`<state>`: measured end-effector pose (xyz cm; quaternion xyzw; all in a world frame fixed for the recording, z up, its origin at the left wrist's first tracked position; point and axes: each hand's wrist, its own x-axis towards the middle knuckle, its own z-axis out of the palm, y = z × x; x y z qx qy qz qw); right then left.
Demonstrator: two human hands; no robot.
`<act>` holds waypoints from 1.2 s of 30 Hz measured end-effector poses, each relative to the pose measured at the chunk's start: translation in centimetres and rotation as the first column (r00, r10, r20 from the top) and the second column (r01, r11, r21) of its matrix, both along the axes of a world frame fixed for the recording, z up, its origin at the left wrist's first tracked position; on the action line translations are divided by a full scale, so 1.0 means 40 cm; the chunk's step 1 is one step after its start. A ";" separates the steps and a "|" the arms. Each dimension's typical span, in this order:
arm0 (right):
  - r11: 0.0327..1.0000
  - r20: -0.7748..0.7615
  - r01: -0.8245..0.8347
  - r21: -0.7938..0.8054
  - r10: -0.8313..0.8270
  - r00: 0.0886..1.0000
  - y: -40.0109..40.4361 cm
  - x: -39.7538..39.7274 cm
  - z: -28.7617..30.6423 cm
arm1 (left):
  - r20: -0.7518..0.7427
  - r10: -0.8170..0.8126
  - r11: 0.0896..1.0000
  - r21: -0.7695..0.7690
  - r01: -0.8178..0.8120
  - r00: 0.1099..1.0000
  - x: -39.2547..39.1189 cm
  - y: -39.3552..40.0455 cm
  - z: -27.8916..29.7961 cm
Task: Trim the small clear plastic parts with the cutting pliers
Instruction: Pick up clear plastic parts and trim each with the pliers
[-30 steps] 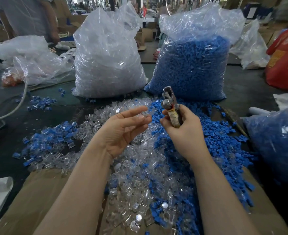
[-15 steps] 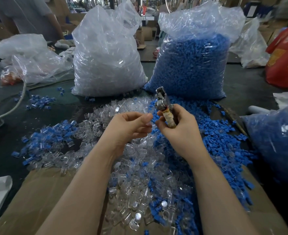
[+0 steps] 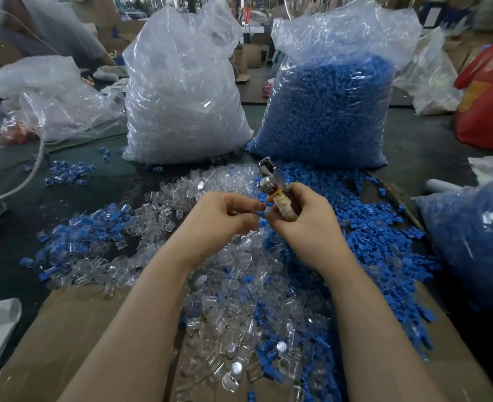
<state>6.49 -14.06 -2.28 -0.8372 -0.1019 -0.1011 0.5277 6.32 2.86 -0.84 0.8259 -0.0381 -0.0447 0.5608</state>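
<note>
My right hand (image 3: 303, 224) grips the cutting pliers (image 3: 274, 187) by their tape-wrapped handle, metal jaws pointing up and away. My left hand (image 3: 225, 219) is curled just left of the pliers, its fingertips pinching a small clear plastic part (image 3: 257, 208) that is hard to make out. Both hands hover above a loose heap of clear plastic parts (image 3: 230, 309) mixed with blue ones (image 3: 378, 239) spread over the table.
A big bag of clear parts (image 3: 181, 97) and a big bag of blue parts (image 3: 326, 111) stand behind the heap. Another blue-filled bag (image 3: 477, 236) lies at the right. Cardboard (image 3: 59, 338) covers the near table. Crumpled bags (image 3: 45, 94) and a person sit far left.
My left hand went from open with fingers stretched out to curled, drawing in toward the pliers. My right hand with the pliers shifted slightly left and down toward it.
</note>
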 end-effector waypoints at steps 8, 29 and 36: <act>0.999 0.018 0.011 -0.037 -0.010 1.000 -0.001 0.001 -0.002 | 0.112 0.005 0.997 0.077 -0.013 0.994 -0.002 -0.018 0.007; 0.983 0.112 0.001 0.185 -0.022 0.993 0.001 0.004 -0.001 | -0.024 0.089 0.890 -0.447 -0.090 0.996 0.001 -0.037 0.000; 0.984 0.127 0.016 0.177 -0.039 0.991 -0.008 0.006 -0.006 | -0.017 0.130 0.856 -0.503 -0.121 0.991 -0.004 -0.038 0.006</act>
